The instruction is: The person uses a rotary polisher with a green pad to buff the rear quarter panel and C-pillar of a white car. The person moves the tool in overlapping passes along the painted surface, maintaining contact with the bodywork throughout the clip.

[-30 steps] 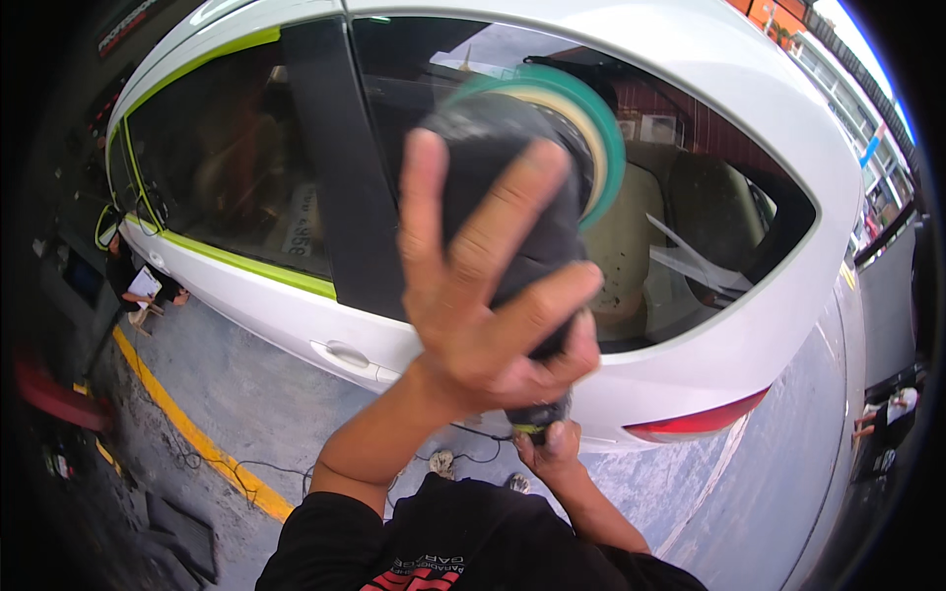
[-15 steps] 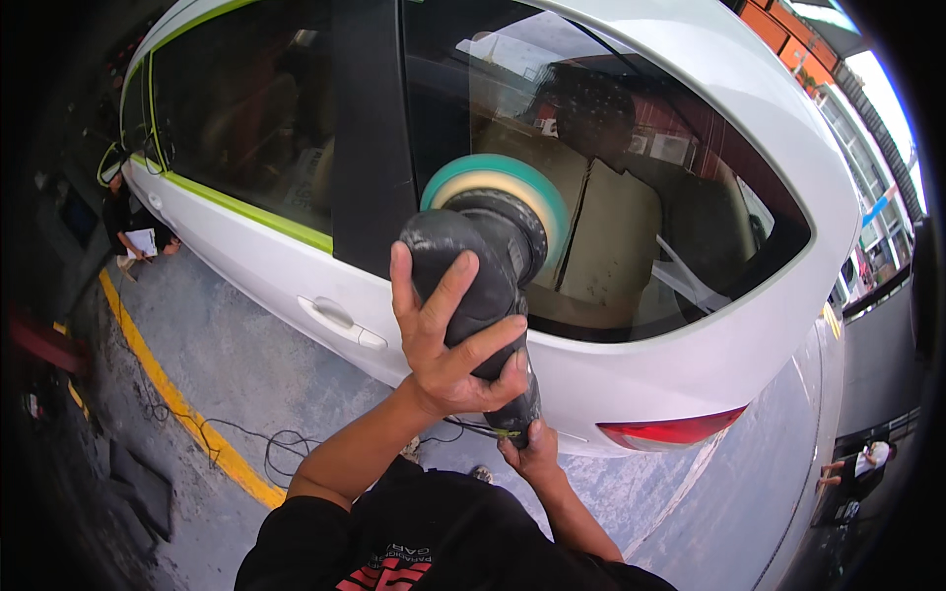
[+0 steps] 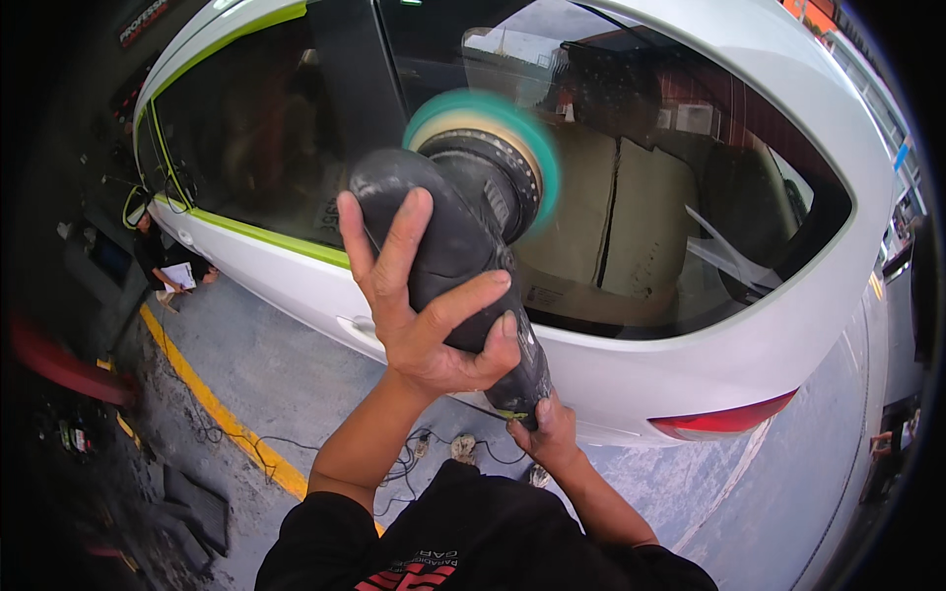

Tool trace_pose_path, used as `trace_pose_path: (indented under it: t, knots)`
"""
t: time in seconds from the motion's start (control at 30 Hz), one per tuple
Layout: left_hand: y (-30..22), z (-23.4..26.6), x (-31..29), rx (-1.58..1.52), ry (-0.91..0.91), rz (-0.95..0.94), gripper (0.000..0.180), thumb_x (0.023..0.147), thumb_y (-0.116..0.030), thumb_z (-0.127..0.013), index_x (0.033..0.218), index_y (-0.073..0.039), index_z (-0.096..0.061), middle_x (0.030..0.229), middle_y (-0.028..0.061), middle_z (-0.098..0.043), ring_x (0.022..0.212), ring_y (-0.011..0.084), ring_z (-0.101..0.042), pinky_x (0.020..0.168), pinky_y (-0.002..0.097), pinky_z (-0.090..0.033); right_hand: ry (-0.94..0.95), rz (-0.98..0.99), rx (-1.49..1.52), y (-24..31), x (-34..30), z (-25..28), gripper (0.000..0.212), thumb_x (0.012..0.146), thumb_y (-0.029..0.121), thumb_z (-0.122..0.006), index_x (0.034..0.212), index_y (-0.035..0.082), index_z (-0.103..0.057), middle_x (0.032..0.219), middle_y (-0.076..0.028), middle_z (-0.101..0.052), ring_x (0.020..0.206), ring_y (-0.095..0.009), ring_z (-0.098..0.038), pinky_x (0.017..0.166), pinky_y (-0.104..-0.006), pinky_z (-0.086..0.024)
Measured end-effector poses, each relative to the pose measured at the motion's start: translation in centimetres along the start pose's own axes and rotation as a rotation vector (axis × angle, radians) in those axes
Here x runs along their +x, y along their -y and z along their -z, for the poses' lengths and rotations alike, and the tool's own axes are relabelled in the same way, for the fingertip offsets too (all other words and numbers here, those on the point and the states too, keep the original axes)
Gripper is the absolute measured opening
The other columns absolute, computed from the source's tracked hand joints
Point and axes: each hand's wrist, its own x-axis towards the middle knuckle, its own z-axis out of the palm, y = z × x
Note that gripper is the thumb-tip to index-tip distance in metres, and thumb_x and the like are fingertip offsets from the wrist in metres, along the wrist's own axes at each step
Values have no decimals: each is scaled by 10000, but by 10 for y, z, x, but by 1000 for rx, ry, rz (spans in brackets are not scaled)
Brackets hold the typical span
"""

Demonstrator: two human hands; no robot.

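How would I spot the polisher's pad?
Start at the white car, then its rear side window. Over that window's left part, a black polisher carries the pad, a disc at its upper end. Its teal rim around cream sets it apart from the lime edging further left.

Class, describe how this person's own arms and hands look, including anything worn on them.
The left hand and right hand are bare: no gloves, and no rings or watch can be seen. Both forearms are uncovered too. The upper arms are covered by short, loose black sleeves, part of a black shirt with red and pale print on its front.
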Motion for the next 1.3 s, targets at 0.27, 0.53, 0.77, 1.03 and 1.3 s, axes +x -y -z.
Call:
trace_pose_path:
  t: [0.27,0.53,0.77,1.03,1.3]
  knots:
    - [48,3,72,-80,-67,-136,332,766,-194,-688,1068,-70,-752,1589,224,-435,1503,404,-353,1252,544,-206,-52,-80,5,32,102,-8,830,733,201,-878,1450,312,-475,1043,-228,-584,637,-337,-665,527,-403,-555]
    - [73,1,132,-267,-137,-95,309,749,-111,-711,1044,-56,-785,1543,177,-514,1483,352,-396,1263,498,-182,-137,-96,23,53,172,-8,870,807,185,-802,1566,359,-416,931,-170,-569,566,-251,-639,453,-349,-513]
    - [55,12,94,-121,-97,-101,321,726,-206,-732,1012,-67,-776,1549,238,-480,1477,408,-385,1264,575,-122,30,-116,36,53,127,0,891,777,188,-861,1521,206,-371,1109,-279,-614,674,-397,-679,547,-446,-568]
    - [-28,-2,-46,-28,8,96,295,724,-319,-764,1004,-227,-762,1471,208,-511,1435,427,-425,1216,717,-136,10,-33,35,2,-46,-2,1145,680,128,-913,1560,299,-200,1052,-227,-606,741,-394,-666,525,-457,-526]
    - [-12,-6,-18,-11,-12,17,244,746,-318,-754,971,-224,-768,1502,223,-485,1473,489,-336,1215,714,-132,-28,-13,27,-4,-18,-11,1156,688,166,-912,1576,310,-187,1055,-233,-599,696,-393,-659,516,-446,-524]
